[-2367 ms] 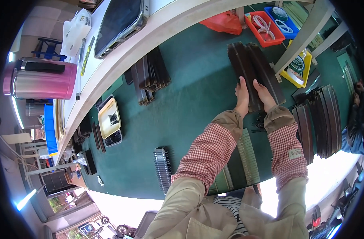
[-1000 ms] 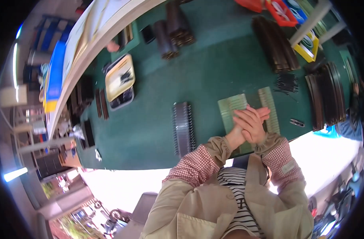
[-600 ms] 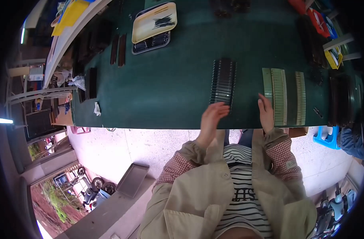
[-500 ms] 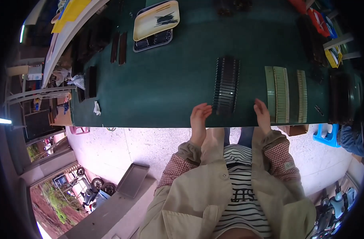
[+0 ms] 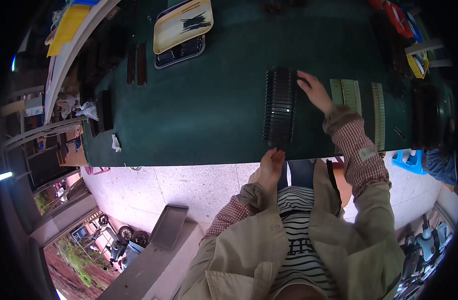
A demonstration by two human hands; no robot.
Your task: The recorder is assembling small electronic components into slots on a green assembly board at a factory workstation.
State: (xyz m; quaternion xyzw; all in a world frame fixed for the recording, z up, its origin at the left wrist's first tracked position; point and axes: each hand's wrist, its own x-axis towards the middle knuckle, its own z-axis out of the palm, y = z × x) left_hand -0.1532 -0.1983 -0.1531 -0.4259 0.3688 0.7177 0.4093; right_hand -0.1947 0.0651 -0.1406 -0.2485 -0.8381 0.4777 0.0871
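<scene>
A row of dark, narrow strips (image 5: pixel 280 107), ribbed across and studded along both long edges, lies lengthwise on the green table ahead of me. At its near end is my left hand (image 5: pixel 272 166), fingers loosely extended at the table's front edge. My right hand (image 5: pixel 315 91) reaches over the table, its fingertips beside the far right edge of the dark strips; whether they touch is unclear. Both hands appear to hold nothing. Under and beyond the right forearm lie a pale green slatted piece (image 5: pixel 351 92) and a narrower pale slatted strip (image 5: pixel 378 115).
A cream tray (image 5: pixel 175 37) with thin black pieces rests on a grey tray (image 5: pixel 199 51) of dark pieces at the far left. Two dark brown bars (image 5: pixel 141 65) lie nearby. White crumpled paper (image 5: pixel 116 143) sits near the left edge. A blue stool (image 5: pixel 408 162) stands at right.
My right hand has moved forward and left to the far right side of the dark strips. The left hand has shifted right and back to their near end. The strips look straighter.
</scene>
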